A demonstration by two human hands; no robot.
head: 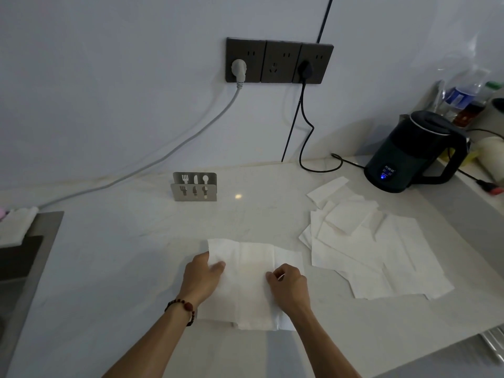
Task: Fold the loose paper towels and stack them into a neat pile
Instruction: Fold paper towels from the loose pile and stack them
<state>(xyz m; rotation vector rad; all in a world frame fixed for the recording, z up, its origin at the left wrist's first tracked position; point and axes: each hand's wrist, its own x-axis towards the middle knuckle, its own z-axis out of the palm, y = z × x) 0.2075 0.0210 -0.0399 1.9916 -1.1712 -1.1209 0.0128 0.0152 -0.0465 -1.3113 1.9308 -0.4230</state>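
A white paper towel (252, 285) lies spread on the pale counter (131, 249) right in front of me, with creases running front to back. My left hand (203, 276) grips its left edge, thumb on top of the sheet and fingers tucked under it. My right hand (289, 287) pinches a fold of the same towel near its right side. Several loose white paper towels (365, 246) lie overlapping in a messy heap to the right.
A steel napkin holder (195, 186) stands behind the towel. A black electric kettle (414, 151) sits at the back right with its cord (319, 165) running to the wall sockets (279, 61). A sink (24, 257) is at the left; bottles (463, 96) stand far right.
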